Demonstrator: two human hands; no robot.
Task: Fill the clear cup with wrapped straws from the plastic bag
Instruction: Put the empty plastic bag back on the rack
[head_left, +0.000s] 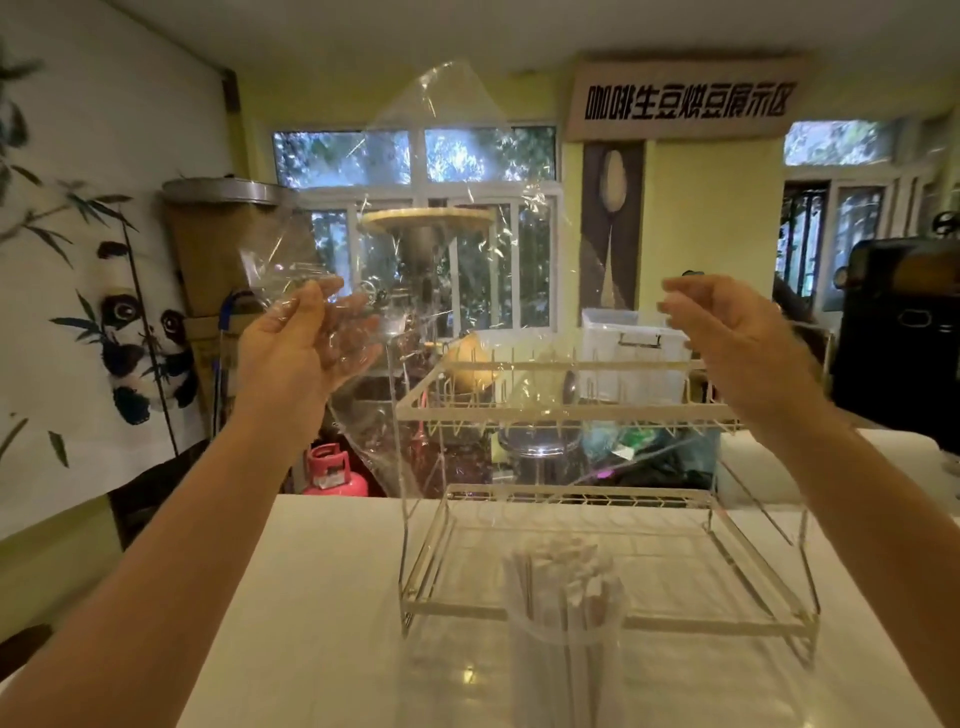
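The clear plastic bag (457, 218) hangs spread out in the air in front of me and looks empty. My left hand (306, 338) grips its crumpled left edge. My right hand (727, 332) is raised at the bag's right side with fingers curled; whether it pinches the film is unclear. Below, near the front of the white counter, the clear cup (566, 654) stands upright. A bunch of white wrapped straws (566, 571) stands in it, their tops sticking out above the rim.
A white two-tier wire dish rack (571, 410) stands on the counter (322, 597) just behind the cup. Beyond the counter are a pink gas cylinder (332, 470), a clear storage box (634, 353), windows and a panda wall painting.
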